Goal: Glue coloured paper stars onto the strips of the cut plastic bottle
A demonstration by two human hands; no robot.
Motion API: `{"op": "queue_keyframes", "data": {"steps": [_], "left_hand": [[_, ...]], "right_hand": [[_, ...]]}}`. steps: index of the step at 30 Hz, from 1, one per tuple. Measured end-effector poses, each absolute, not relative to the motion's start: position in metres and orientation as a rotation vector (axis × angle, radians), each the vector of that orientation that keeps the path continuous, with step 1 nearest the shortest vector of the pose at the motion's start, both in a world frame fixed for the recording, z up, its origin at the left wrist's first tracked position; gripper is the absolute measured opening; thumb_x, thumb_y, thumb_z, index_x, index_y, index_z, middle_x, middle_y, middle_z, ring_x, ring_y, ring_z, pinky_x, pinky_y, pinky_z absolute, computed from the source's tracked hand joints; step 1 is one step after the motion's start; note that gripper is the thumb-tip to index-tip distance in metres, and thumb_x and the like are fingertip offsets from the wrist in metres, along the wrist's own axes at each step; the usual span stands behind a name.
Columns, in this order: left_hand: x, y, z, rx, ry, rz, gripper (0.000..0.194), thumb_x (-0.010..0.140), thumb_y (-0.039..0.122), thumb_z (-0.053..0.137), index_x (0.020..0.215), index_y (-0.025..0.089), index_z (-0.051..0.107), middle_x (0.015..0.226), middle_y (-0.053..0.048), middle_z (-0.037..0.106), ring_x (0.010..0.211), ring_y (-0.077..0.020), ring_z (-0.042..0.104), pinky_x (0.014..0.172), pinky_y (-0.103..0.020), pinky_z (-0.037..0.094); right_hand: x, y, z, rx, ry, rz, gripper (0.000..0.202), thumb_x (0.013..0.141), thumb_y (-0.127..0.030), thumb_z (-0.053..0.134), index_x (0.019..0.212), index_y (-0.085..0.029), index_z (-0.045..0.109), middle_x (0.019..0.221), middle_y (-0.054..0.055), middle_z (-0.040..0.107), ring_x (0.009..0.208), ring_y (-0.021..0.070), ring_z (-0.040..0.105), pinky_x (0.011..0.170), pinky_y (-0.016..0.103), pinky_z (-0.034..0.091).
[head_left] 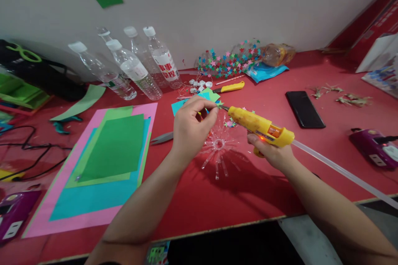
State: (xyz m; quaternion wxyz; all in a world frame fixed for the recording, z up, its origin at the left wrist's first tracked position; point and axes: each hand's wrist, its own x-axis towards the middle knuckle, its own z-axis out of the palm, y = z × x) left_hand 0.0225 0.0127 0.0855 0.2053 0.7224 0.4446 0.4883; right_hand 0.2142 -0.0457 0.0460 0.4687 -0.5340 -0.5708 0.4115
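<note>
My right hand (272, 149) is wrapped round a yellow hot glue gun (258, 123), its small light glowing orange and a long clear glue stick (336, 165) running out of its back. Between the thumb and fingers of my left hand (192, 126) is a small green paper star (220, 104), with the gun's nozzle at or very near it. Below both hands, a clear plastic bottle piece cut into spread strips (218, 145) lies on the red table. Scissors (163, 138) rest partly hidden behind my left hand. A few small stars (230, 124) lie beyond the cut piece.
Several plastic bottles (133, 70) stand by the wall. Star-covered clear plastic (226, 60), a yellow utility knife (231, 87) and bottle-cap scraps lie behind my hands. Coloured sheets (115, 149) cover the left side. A phone (304, 109) and purple power strip (374, 149) are right.
</note>
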Motion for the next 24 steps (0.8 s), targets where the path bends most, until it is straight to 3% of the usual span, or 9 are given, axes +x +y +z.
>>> {"op": "queue_keyframes", "data": {"steps": [9,15,24], "left_hand": [[0.0225,0.0131,0.0855,2.07,1.234,1.372,0.014,0.081,0.012,0.06,0.072,0.02,0.066,0.075,0.001,0.063,0.065,-0.0109,0.053,0.062,-0.025,0.043],[0.0224,0.0134,0.0848,2.083,1.237,1.379,0.014,0.082,0.011,0.06,0.072,0.02,0.066,0.075,0.001,0.063,0.065,-0.0103,0.053,0.061,-0.024,0.043],[0.0222,0.0142,0.0851,2.094,1.215,1.396,0.014,0.081,0.01,0.06,0.072,0.019,0.065,0.072,0.001,0.061,0.065,-0.0106,0.053,0.062,-0.025,0.042]], "right_hand": [[0.2151,-0.046,0.0404,-1.321,-1.379,1.013,0.03,0.078,-0.049,0.065,0.069,-0.023,0.056,0.059,-0.002,0.052,0.056,0.0142,0.052,0.056,0.03,0.049],[0.212,-0.0453,0.0454,-1.294,-1.365,1.017,0.029,0.075,-0.049,0.067,0.069,-0.022,0.055,0.058,-0.003,0.048,0.051,0.0109,0.044,0.048,0.027,0.042],[0.2129,-0.0449,0.0452,-1.314,-1.396,0.992,0.028,0.076,-0.048,0.066,0.07,-0.023,0.055,0.058,-0.003,0.047,0.051,0.0118,0.046,0.045,0.027,0.041]]}}
